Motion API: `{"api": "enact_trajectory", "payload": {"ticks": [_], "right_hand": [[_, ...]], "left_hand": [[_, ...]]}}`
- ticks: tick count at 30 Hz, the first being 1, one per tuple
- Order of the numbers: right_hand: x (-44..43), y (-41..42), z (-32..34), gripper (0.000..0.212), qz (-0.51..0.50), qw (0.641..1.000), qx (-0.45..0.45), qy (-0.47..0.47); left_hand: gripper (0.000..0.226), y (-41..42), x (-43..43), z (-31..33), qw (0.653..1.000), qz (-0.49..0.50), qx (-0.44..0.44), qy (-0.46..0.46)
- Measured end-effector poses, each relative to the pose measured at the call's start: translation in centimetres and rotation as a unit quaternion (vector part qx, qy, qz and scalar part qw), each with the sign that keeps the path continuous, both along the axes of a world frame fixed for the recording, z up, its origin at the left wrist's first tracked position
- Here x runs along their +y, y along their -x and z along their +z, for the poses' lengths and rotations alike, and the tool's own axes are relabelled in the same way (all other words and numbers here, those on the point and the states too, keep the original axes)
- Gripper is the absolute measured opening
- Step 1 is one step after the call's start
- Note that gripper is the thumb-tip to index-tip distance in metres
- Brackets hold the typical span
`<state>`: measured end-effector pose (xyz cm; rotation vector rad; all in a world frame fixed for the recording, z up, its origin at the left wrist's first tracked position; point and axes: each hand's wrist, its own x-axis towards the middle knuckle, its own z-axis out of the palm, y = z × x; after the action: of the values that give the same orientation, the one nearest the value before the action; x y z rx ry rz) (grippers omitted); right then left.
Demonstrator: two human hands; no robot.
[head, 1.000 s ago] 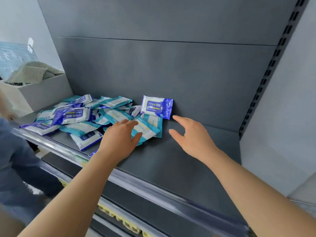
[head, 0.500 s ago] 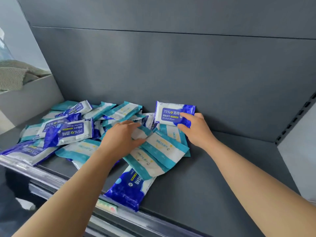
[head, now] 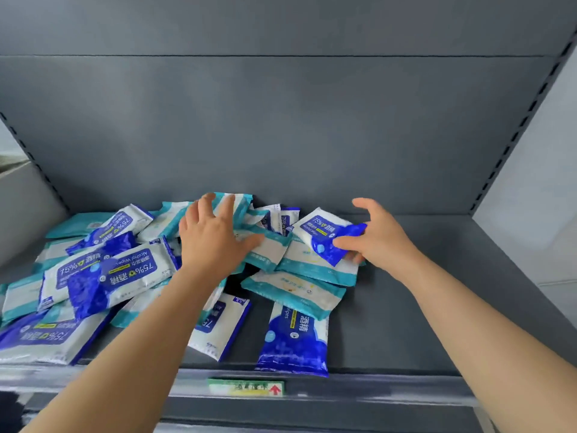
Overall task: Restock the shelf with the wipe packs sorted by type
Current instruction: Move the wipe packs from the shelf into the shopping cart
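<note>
Sorting one pack out of a mixed heap [head: 106,270]: the step in hand appeared to be lifting a blue alcohol wipe pack [head: 324,232] clear of the teal-banded wipe packs [head: 315,267] beneath it. Done well, the pack would be raised by its gripped end before being carried sideways, so that it did not drag the teal packs along. The bare shelf floor [head: 437,295] to the right of the right hand [head: 379,245] looked the natural place to begin a blue row, though that was a judgement only.

The right hand pinched the pack's dark blue end between the thumb and the lower fingers, while the index finger stood raised and apart, touching nothing. The pack lay tilted just left of the palm, its far end over a teal pack; whether the two touched could not be told.

The left hand [head: 212,239] lay palm down with fingers spread and nearly straight, gripping nothing. It rested on teal packs under and beyond it, its fingertips [head: 230,203] reaching a pack propped near the back panel [head: 281,135]. Steadying the heap seemed its use. To the left of that hand, and nearer than it, blue and teal packs lay unsorted.
</note>
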<state>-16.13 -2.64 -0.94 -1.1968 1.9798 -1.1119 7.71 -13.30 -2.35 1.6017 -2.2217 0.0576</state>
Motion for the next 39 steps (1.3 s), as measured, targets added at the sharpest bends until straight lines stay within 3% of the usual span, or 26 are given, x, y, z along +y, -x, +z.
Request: {"api": "enact_trajectory", "payload": {"ticks": [2, 4, 6, 9, 13, 15, 18, 21, 26, 29, 31, 35, 39], "right_hand": [[0.7, -0.6, -0.4, 0.075, -0.016, 0.999, 0.032, -0.040], [1.2, -1.1, -0.6, 0.044, -0.003, 0.997, 0.056, -0.049], [1.6, -1.6, -0.7, 0.028, 0.006, 0.996, 0.066, -0.056], [1.8, -2.4, -1.0, 0.032, -0.006, 0.994, 0.078, -0.072], [1.6, -2.9, -1.4, 0.037, -0.037, 0.993, 0.077, -0.078], [1.5, -2.9, -1.4, 0.038, -0.041, 0.993, 0.079, -0.079], [1.3, -2.9, -1.2, 0.051, -0.040, 0.992, 0.081, -0.092], [1.2, -2.7, -1.1, 0.068, -0.042, 0.992, 0.044, -0.109], [1.7, -1.7, -0.1, 0.068, -0.042, 0.993, 0.004, -0.115], [2.2, -1.3, 0.3, 0.082, -0.033, 0.992, 0.009, -0.121], [2.7, -1.3, 0.2, 0.087, -0.018, 0.993, 0.009, -0.117], [3.8, -1.0, -0.7, 0.066, -0.006, 0.991, 0.003, -0.137], [4.5, -1.0, -1.3, 0.052, -0.001, 0.989, -0.006, -0.149]], "left_hand": [[0.079, -0.4, -0.9, -0.3, 0.995, -0.001, -0.020, -0.097], [0.063, -0.8, -1.1, -0.5, 0.991, -0.043, 0.018, -0.125], [0.043, -1.0, -0.6, -0.5, 0.991, -0.091, 0.057, -0.082], [0.030, -1.1, 0.7, -0.5, 0.987, -0.137, 0.060, -0.051], [0.022, -1.3, 1.3, -0.4, 0.978, -0.139, 0.141, -0.059], [0.036, -1.3, 0.9, 0.1, 0.982, -0.096, 0.149, -0.063], [0.076, -0.8, 0.1, 0.5, 0.984, -0.079, 0.041, -0.157], [0.068, -0.1, 0.8, 0.3, 0.976, -0.128, 0.006, -0.174], [0.047, 0.1, 3.7, 0.7, 0.966, -0.200, 0.044, -0.158], [0.039, 0.3, 4.7, 1.1, 0.969, -0.146, 0.108, -0.165], [0.049, 0.5, 4.8, 1.4, 0.985, -0.057, 0.095, -0.133], [0.088, 1.3, 4.4, 1.2, 0.986, 0.051, -0.024, -0.155], [0.073, 2.5, 4.3, 0.9, 0.987, 0.012, -0.050, -0.151]]}}
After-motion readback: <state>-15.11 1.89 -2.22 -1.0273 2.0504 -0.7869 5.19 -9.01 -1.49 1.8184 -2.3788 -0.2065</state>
